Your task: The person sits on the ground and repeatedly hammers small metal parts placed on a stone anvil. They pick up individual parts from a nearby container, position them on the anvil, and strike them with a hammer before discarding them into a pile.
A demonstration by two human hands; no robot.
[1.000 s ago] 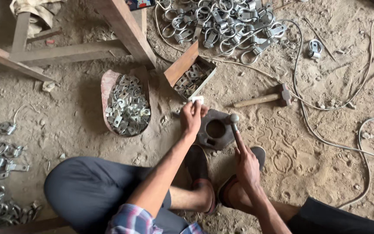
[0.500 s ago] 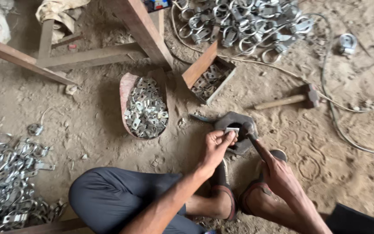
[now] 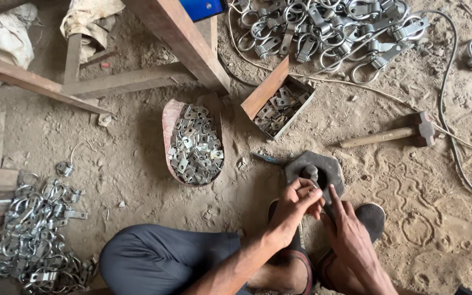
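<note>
I sit on sandy ground with a dark octagonal metal block (image 3: 326, 165) in front of my feet; a short peg (image 3: 310, 172) stands up from its middle. My left hand (image 3: 295, 206) is at the block's near edge, its fingertips pinched on a small metal piece just below the peg. My right hand (image 3: 349, 232) lies beside it, index finger stretched out and touching the block's near right edge, with nothing seen in it.
A curved tray of small stamped brackets (image 3: 195, 146) and a wooden box of similar parts (image 3: 279, 106) lie left of the block. A hammer (image 3: 405, 131) lies to the right. Piles of ring clamps (image 3: 329, 27) (image 3: 39, 235), a cable (image 3: 452, 142) and wooden beams (image 3: 181, 38) surround me.
My left hand moved from the far side of the block to its near edge, fingers now pinched below the peg. The view shifted, so everything sits further right and lower.
</note>
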